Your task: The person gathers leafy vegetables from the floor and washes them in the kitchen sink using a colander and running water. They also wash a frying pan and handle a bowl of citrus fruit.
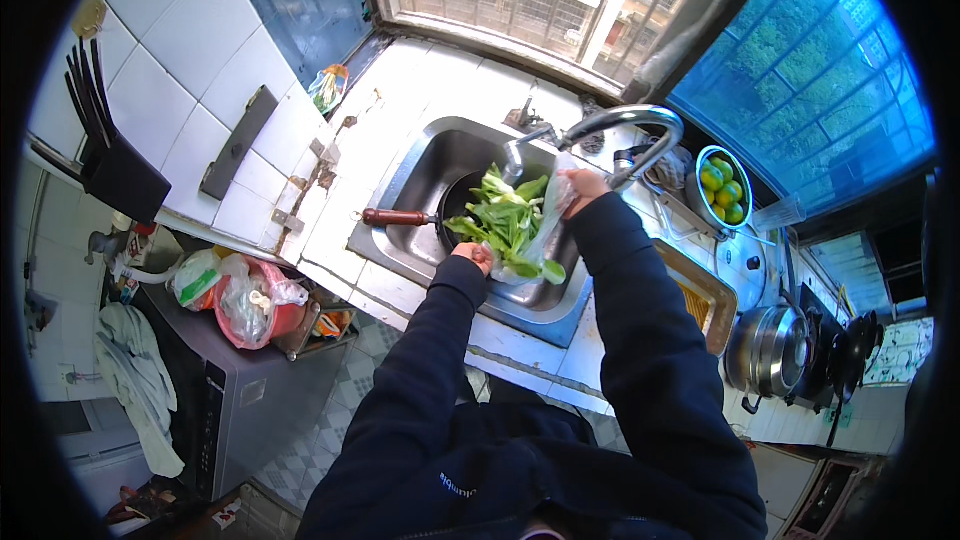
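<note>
Leafy green vegetables point(506, 214) lie over a dark pan point(453, 202) with a wooden handle point(396, 217), inside a stainless steel sink point(420, 165). A clear plastic bag point(553, 214) is around the right and lower side of the greens. My right hand point(585, 191) grips the bag's upper edge, beside the curved chrome faucet point(637, 116). At the lower left of the greens, my left hand point(476, 258) has its fingers closed on the bag's edge, against the leaves. The bag partly hides the sink's right side.
Right of the sink are a brown-rimmed tray point(716, 300), a bowl of green-yellow citrus fruit point(699, 191) and a steel pot point(765, 352). A knife block point(124, 176) is on the left wall. A pink basket point(277, 322) of plastic bags stands on a grey appliance point(262, 397).
</note>
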`<action>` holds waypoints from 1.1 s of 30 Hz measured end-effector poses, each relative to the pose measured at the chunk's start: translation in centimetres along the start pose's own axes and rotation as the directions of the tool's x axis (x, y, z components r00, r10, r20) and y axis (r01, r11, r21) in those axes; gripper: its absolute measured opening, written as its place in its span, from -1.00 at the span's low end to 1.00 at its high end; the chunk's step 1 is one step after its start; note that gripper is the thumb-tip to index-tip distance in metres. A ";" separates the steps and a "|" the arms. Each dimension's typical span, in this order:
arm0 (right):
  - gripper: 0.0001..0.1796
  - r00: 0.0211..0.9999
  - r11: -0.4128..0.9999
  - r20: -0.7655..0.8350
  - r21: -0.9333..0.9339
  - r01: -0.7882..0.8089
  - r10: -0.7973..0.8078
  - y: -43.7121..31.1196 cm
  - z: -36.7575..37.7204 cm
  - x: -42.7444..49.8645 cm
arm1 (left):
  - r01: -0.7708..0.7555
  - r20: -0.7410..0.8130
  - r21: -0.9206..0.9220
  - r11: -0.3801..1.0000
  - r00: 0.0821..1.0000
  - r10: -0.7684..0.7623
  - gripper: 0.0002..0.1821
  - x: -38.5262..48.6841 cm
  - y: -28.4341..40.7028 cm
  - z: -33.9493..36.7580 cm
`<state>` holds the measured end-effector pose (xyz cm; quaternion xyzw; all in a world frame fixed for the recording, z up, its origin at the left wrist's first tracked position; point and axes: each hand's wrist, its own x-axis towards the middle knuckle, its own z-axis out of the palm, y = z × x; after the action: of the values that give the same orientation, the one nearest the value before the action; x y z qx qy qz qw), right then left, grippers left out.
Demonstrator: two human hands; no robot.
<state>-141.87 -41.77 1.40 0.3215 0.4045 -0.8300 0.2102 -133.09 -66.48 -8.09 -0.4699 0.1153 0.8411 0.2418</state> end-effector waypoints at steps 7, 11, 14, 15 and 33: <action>-0.85 0.992 0.965 -0.013 0.231 0.125 -0.125 -3.5 6.5 -7.2 | -0.282 0.338 0.559 0.780 0.936 0.096 -0.66 0.0 0.2 -1.8; -0.84 0.943 0.916 -0.224 0.264 0.303 -0.247 -2.2 9.5 -12.3 | -0.496 0.550 0.778 -0.386 0.834 0.038 -0.39 -7.2 2.1 0.8; -0.78 0.920 0.906 -0.274 0.241 0.347 -0.279 -0.5 10.1 -16.2 | -0.516 0.596 0.712 -0.477 0.803 0.021 -0.33 -4.3 4.1 -1.2; -0.74 0.907 0.891 -0.279 0.240 0.384 -0.316 0.2 9.5 -17.5 | -0.529 0.616 0.690 -0.494 0.788 0.017 -0.37 -3.3 4.5 -1.9; -0.53 0.494 0.500 -0.557 0.156 0.852 -0.668 8.3 2.1 -36.8 | -0.761 0.707 0.643 -0.092 0.635 -0.311 -0.22 3.7 -8.9 1.7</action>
<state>-111.66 -45.08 23.80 0.3117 0.3554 -0.8060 -0.3562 -131.42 -57.07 -10.01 0.2495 0.6658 0.6137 0.3433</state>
